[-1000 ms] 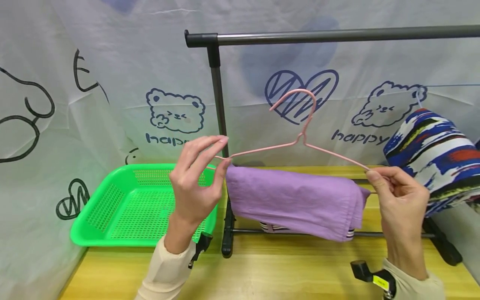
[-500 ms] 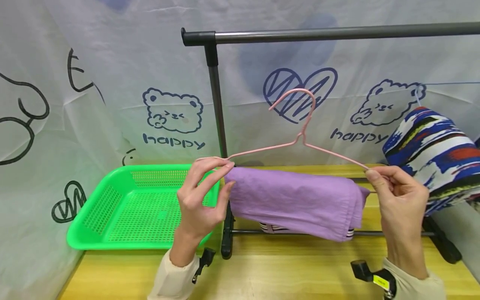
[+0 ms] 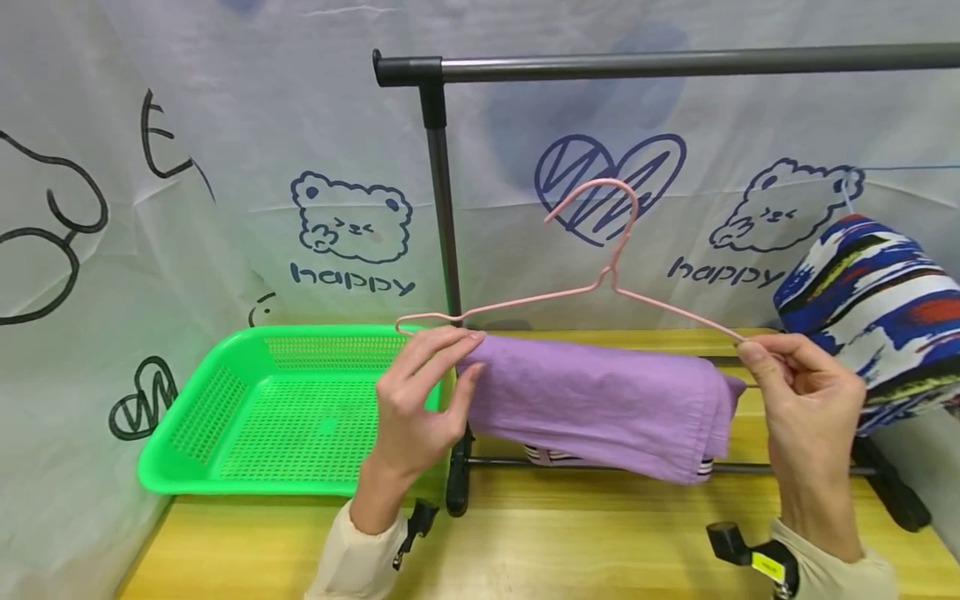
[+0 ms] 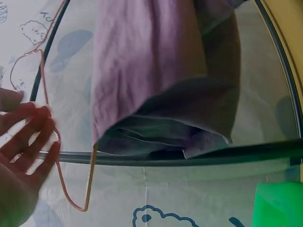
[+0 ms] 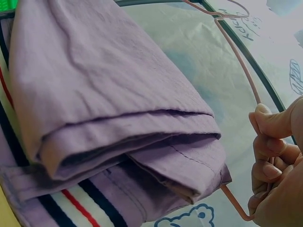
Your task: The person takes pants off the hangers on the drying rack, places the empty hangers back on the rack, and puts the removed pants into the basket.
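Observation:
A pink wire hanger (image 3: pixel 609 275) is held up in front of the rack, hook at the top. Over its lower bar hangs a folded purple garment (image 3: pixel 592 400); in the right wrist view, navy, white and red stripes run along part of the garment (image 5: pixel 94 90). My right hand (image 3: pixel 810 400) pinches the hanger's right end between thumb and curled fingers. Near the hanger's left end, my left hand (image 3: pixel 423 400) has loosely bent fingers at the garment's upper left corner, thumb apart. The left wrist view shows those fingers (image 4: pixel 31 137) beside the hanger wire, not closed round it.
A dark metal clothes rack (image 3: pixel 675 64) spans the back. A green perforated basket (image 3: pixel 161 467) stands at the left on the wooden table (image 3: pixel 562 550). At the far right hangs a multicoloured striped garment (image 3: pixel 885 308). A printed curtain (image 3: pixel 330 108) closes off the back.
My left hand has come down and right from the hanger's left end to the garment's upper left corner, uncovering the wire end. My right hand keeps its pinch.

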Available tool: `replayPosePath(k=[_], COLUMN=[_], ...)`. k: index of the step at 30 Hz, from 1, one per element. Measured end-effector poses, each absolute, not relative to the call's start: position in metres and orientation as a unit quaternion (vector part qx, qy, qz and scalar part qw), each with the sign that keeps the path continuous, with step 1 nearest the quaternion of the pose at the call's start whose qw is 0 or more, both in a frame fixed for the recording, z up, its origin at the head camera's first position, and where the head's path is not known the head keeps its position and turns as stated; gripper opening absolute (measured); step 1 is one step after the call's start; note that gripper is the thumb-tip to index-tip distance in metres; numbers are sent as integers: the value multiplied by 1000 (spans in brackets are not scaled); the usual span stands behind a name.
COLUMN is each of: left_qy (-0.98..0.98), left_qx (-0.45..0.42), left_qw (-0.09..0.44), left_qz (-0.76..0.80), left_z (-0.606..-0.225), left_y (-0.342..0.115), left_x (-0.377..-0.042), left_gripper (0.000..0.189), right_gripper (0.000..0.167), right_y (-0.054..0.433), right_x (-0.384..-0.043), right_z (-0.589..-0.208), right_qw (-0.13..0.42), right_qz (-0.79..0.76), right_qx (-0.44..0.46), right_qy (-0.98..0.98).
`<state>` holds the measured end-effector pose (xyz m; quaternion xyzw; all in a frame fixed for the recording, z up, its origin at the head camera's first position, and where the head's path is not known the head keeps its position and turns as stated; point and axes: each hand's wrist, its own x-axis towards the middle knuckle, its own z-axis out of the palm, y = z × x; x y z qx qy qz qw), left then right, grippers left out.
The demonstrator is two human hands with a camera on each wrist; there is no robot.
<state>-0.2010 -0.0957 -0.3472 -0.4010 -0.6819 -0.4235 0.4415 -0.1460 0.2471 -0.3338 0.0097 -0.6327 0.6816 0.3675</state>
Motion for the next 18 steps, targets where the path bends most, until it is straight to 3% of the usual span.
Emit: replayPosePath(k=[6, 18], left_qy=[-751, -832], left_qx=[-388, -376], left_qw=[353, 283], left_qz=[-400, -293], left_z=[-353, -357], left_y=[-93, -90], left_x=[-199, -198], left_gripper=[29, 52], right_gripper=[19, 14], right_y=[248, 245], right_x=[-147, -143], right_z=[-333, -332], right_qw=[368, 347], right_qz=[679, 675], right_qx=[17, -8], right_qy=[-635, -651])
